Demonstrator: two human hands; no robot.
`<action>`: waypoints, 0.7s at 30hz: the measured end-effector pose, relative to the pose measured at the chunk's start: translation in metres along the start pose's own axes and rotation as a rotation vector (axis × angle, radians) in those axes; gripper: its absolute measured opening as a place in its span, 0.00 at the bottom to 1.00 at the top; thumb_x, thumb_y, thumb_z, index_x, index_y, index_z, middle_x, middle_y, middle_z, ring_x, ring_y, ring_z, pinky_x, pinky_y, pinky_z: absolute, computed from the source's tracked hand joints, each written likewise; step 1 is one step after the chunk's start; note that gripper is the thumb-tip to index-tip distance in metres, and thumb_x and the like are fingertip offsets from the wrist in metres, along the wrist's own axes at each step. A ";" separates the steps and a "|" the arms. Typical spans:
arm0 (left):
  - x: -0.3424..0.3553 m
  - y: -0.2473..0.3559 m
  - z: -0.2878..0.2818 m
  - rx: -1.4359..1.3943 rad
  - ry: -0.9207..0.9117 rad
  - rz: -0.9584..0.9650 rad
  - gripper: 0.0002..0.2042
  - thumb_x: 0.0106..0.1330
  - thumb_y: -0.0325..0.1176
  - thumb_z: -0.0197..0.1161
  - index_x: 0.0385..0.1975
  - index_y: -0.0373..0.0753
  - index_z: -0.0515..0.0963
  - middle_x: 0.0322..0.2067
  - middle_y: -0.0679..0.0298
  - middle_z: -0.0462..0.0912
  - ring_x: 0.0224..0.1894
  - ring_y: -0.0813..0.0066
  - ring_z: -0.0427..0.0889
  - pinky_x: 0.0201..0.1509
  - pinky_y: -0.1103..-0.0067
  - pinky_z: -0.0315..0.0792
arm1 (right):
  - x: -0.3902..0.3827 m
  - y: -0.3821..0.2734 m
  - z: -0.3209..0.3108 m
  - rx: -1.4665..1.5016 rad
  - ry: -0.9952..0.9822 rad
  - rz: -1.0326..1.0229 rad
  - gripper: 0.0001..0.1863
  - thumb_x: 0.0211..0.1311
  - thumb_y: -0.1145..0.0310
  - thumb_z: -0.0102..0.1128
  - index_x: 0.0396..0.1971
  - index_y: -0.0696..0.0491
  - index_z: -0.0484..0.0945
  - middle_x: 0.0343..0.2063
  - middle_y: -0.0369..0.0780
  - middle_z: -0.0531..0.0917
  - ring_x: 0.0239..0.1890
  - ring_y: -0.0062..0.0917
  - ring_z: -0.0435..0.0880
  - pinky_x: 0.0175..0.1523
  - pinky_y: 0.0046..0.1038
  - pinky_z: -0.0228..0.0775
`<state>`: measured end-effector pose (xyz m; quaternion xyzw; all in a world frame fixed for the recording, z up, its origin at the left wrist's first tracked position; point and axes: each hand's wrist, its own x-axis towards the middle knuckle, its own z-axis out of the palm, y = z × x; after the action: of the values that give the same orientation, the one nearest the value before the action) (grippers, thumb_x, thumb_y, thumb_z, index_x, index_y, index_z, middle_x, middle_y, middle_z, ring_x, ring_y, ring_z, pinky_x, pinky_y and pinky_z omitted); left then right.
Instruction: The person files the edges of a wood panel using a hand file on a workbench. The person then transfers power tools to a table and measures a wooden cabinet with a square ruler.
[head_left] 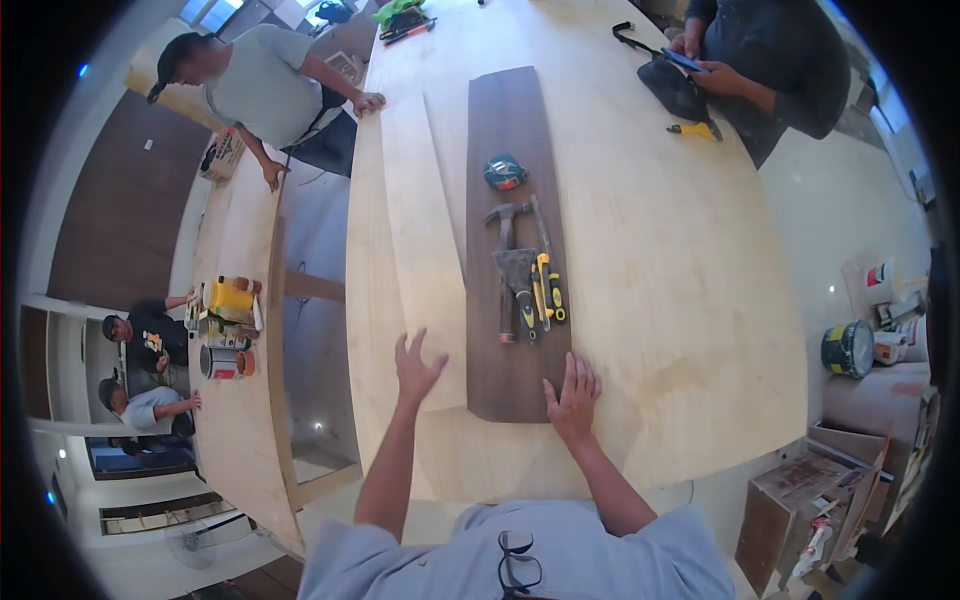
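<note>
A: Where is the dark board (517, 388)?
B: Lengthwise on the pale desk (680, 300), just beside a pale strip (425, 265) on its left.
A: And the hands?
B: The left hand (418, 372) has its fingers spread wide, empty, at the strip's near end; I can't tell whether it touches. The right hand (573, 402) lies at the board's near right edge, fingers extended, thumb apart, gripping nothing.
A: What's on the board?
B: A green tape measure (505, 172) farthest off, then a hammer (507, 228), with a scraper (516, 268) overlapping its handle.
</note>
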<state>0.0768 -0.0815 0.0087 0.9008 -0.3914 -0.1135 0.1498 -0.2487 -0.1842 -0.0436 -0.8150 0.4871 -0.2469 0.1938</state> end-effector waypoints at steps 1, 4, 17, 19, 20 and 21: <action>0.032 0.003 0.001 -0.033 0.050 0.062 0.41 0.57 0.47 0.80 0.72 0.47 0.70 0.71 0.39 0.62 0.73 0.37 0.63 0.75 0.52 0.63 | 0.001 0.001 0.000 -0.001 0.003 0.001 0.40 0.68 0.51 0.67 0.72 0.58 0.65 0.68 0.47 0.72 0.74 0.42 0.66 0.77 0.49 0.52; 0.121 0.028 0.014 -0.101 0.123 0.102 0.41 0.60 0.52 0.77 0.73 0.49 0.70 0.74 0.38 0.60 0.75 0.37 0.62 0.74 0.51 0.64 | 0.001 0.001 0.000 0.006 -0.002 0.017 0.40 0.68 0.52 0.68 0.72 0.58 0.65 0.67 0.47 0.72 0.74 0.41 0.67 0.77 0.49 0.52; 0.182 0.077 0.029 0.279 -0.135 -0.163 0.46 0.65 0.68 0.62 0.81 0.61 0.54 0.82 0.51 0.49 0.81 0.36 0.47 0.69 0.23 0.49 | 0.005 0.001 -0.004 0.026 -0.045 0.051 0.42 0.68 0.51 0.68 0.74 0.58 0.63 0.69 0.47 0.71 0.74 0.41 0.66 0.77 0.48 0.52; 0.182 0.079 0.030 0.255 -0.135 -0.139 0.45 0.66 0.65 0.62 0.81 0.60 0.54 0.81 0.51 0.49 0.80 0.32 0.47 0.67 0.22 0.51 | 0.003 0.001 -0.004 0.016 -0.049 0.052 0.43 0.69 0.51 0.66 0.75 0.58 0.61 0.70 0.47 0.70 0.74 0.42 0.66 0.76 0.48 0.53; 0.183 0.081 0.031 0.240 -0.125 -0.118 0.44 0.66 0.64 0.62 0.81 0.59 0.54 0.81 0.50 0.49 0.80 0.30 0.48 0.67 0.22 0.53 | 0.003 0.001 -0.004 0.006 -0.051 0.055 0.43 0.69 0.51 0.66 0.75 0.59 0.61 0.70 0.47 0.70 0.75 0.42 0.66 0.76 0.48 0.53; 0.183 0.083 0.032 0.263 -0.128 -0.133 0.44 0.66 0.63 0.62 0.81 0.59 0.54 0.81 0.50 0.49 0.79 0.28 0.48 0.66 0.22 0.54 | 0.003 0.002 -0.004 -0.003 -0.066 0.059 0.43 0.69 0.51 0.66 0.75 0.59 0.61 0.70 0.47 0.70 0.75 0.42 0.66 0.76 0.48 0.54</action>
<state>0.1331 -0.2768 -0.0076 0.9275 -0.3511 -0.1280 -0.0025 -0.2511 -0.1876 -0.0407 -0.8081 0.5048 -0.2133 0.2160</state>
